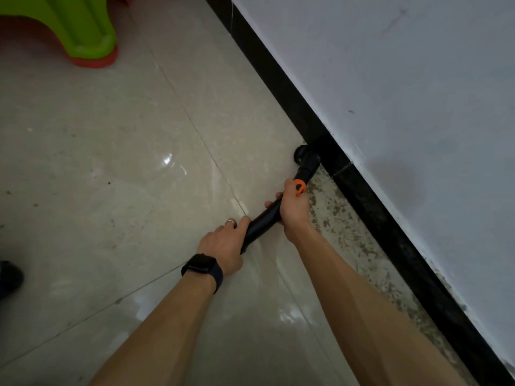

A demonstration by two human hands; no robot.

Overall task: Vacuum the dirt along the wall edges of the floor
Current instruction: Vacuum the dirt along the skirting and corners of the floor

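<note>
A black vacuum tube [263, 220] with an orange clip runs diagonally over the pale floor tiles. Its black nozzle head [306, 158] sits on the floor against the black skirting [281, 82] of the white wall. My right hand [294, 208] grips the tube just below the orange clip. My left hand [224, 245], with a ring and a black wrist watch, grips the tube's lower end. Brown speckled dirt [351, 235] lies in a band along the skirting, from the nozzle toward me.
A green stool leg over an orange one [89, 34] stands at the top left. A dark shoe [8, 277] shows at the left edge. Glossy tiles [111, 162] with a few dark specks spread to the left. The white wall [404, 93] fills the right.
</note>
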